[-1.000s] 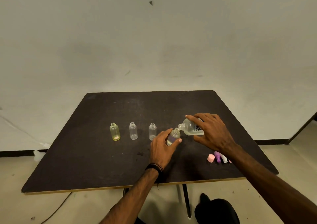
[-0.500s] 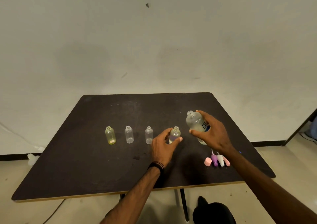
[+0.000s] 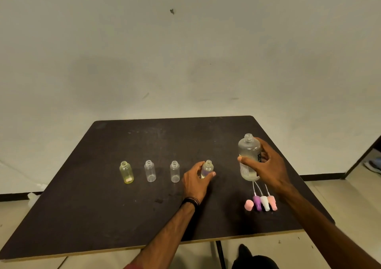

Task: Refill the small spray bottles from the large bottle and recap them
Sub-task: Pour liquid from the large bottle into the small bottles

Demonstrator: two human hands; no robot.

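Several small uncapped bottles stand in a row on the dark table (image 3: 99, 213): a yellow one (image 3: 126, 172), two clear ones (image 3: 150, 171) (image 3: 175, 171), and a fourth small bottle (image 3: 207, 168) with liquid in it. My left hand (image 3: 195, 181) is wrapped around that fourth bottle. My right hand (image 3: 267, 166) holds the large clear bottle (image 3: 248, 158) upright and uncapped, its base close to the table. Spray caps (image 3: 265, 201) in purple, white and pink lie in front of it, with a loose pink cap (image 3: 248, 205) beside them.
The table's front edge runs close to me, and a dark object (image 3: 253, 258) sits on the floor under it. A pale wall stands behind the table. A doorway opening (image 3: 369, 159) shows at the far right.
My right hand tipped the large bottle back from pouring into the fourth small bottle to upright and moved it right. My left hand stayed on the small bottle.
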